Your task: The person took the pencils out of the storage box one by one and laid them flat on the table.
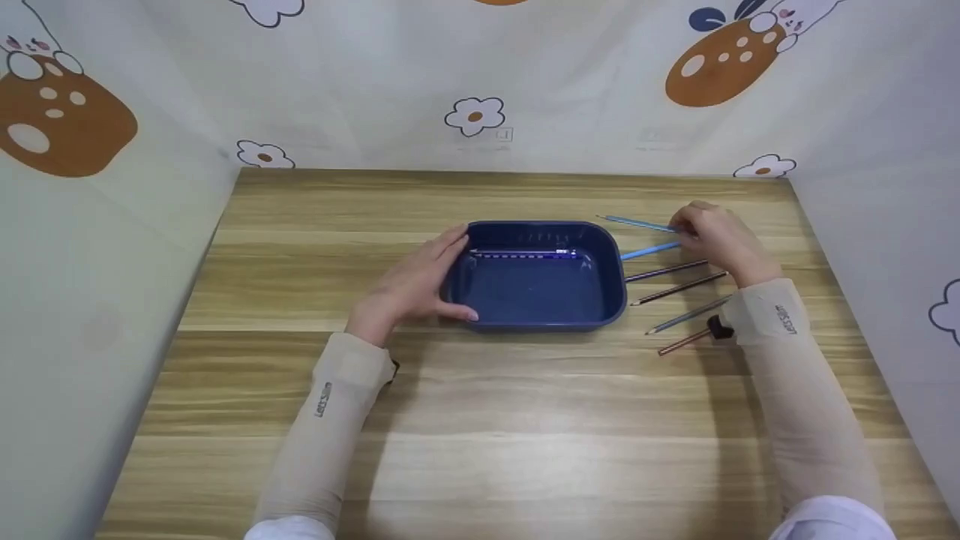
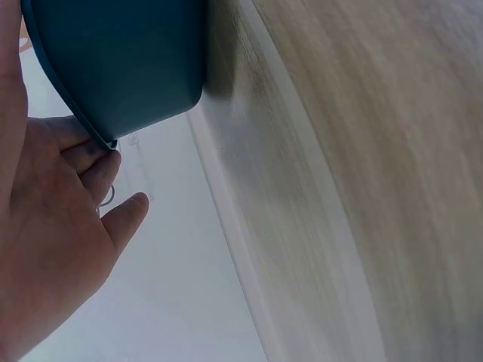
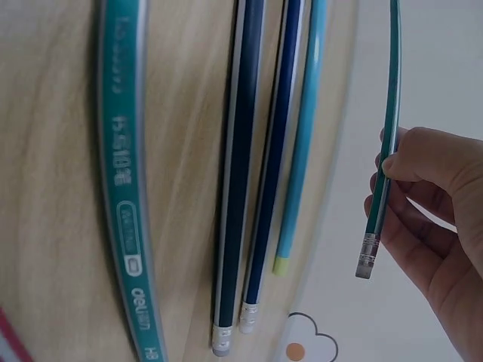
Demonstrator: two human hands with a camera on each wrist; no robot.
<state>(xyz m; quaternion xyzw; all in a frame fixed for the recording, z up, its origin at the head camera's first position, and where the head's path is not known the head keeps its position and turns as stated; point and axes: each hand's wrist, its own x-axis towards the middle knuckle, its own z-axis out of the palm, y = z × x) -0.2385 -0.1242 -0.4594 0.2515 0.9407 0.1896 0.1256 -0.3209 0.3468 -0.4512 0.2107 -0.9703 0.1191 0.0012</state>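
My left hand (image 1: 409, 289) rests on the left end of a dark blue tray (image 1: 536, 326). Its fingers lie at the far-left corner and its thumb at the near-left one. In the left wrist view the fingertips touch the rim of the tray (image 2: 143, 68) while the little finger stands apart. My right hand (image 1: 716, 236) pinches a green-blue pencil (image 3: 385, 162) between thumb and fingers, just above its eraser end. This pencil (image 1: 637, 223) points left, beyond the tray's far-right corner. Inside the tray, purple pencil stripes with white dashes (image 1: 525, 254) run along the far side.
Below the right hand several pencils lie in a row: a light blue one (image 1: 651, 250), dark ones (image 1: 667, 271), a teal one (image 1: 686, 315) and a copper-coloured one (image 1: 684, 343). The right forearm covers some of their ends. Patterned cloth walls (image 1: 360, 97) enclose the wooden table (image 1: 487, 435).
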